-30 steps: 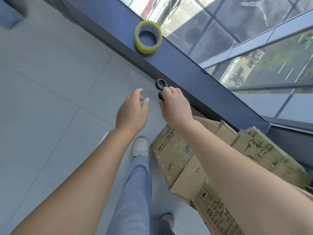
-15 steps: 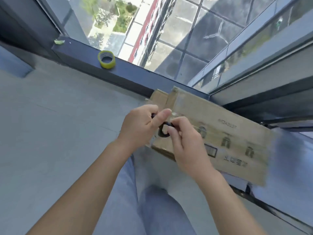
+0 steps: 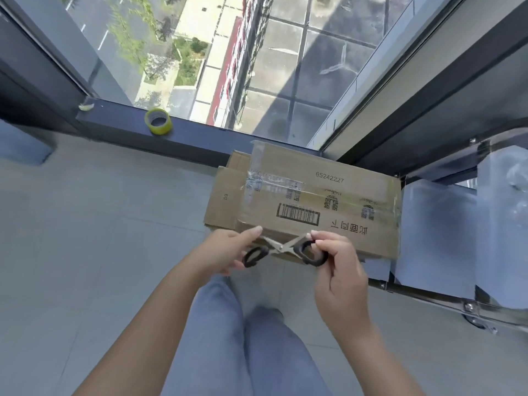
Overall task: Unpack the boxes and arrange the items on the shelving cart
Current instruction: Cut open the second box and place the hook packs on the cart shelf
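Gripping a pair of scissors (image 3: 281, 250) spread wide, the left hand (image 3: 225, 248) and right hand (image 3: 338, 264) each pinch one handle just near of the taped box (image 3: 308, 207), beside the cart (image 3: 445, 238) at right, where a bare blade could slip and nick fingers.

Cardboard box (image 3: 337, 201) top printed "65242227", a barcode, "DS" on its left flap

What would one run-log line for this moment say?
stage: opening scissors | left hand: one handle | right hand: other handle | box: taped shut
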The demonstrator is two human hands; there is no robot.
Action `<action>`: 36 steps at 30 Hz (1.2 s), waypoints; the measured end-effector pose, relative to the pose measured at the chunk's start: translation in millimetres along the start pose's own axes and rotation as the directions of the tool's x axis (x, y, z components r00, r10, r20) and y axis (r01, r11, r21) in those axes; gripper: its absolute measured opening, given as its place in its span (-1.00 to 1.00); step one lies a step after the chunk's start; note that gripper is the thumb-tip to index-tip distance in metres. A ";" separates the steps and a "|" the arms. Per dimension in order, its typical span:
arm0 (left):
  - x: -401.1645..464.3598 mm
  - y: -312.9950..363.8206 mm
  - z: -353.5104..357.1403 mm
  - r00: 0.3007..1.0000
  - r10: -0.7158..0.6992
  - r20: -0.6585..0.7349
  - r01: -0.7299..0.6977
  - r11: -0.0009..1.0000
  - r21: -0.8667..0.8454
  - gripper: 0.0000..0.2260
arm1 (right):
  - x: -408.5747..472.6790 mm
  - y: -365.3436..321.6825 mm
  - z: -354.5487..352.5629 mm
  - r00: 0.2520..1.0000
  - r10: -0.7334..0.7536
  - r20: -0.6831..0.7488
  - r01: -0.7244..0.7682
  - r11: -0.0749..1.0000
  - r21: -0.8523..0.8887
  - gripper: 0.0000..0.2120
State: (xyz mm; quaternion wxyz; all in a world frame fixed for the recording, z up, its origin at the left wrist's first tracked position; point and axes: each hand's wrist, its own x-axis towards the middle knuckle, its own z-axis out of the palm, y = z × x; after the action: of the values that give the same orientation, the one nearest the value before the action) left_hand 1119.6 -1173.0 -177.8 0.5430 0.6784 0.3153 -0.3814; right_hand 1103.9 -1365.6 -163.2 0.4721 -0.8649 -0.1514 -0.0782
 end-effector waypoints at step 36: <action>97.6 56.2 -10.9 0.990 -0.134 -0.053 0.069 0.765 -0.641 -0.80 | 129.8 107.0 84.5 0.722 -0.358 0.592 0.674 0.554 -0.488 -0.71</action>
State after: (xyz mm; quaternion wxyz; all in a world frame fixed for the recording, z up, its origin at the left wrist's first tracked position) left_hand 1218.7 -1172.9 -232.6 0.7035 0.4537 0.4877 -0.2477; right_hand 1261.4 -1324.6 -257.7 0.0328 -0.8813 -0.4652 -0.0757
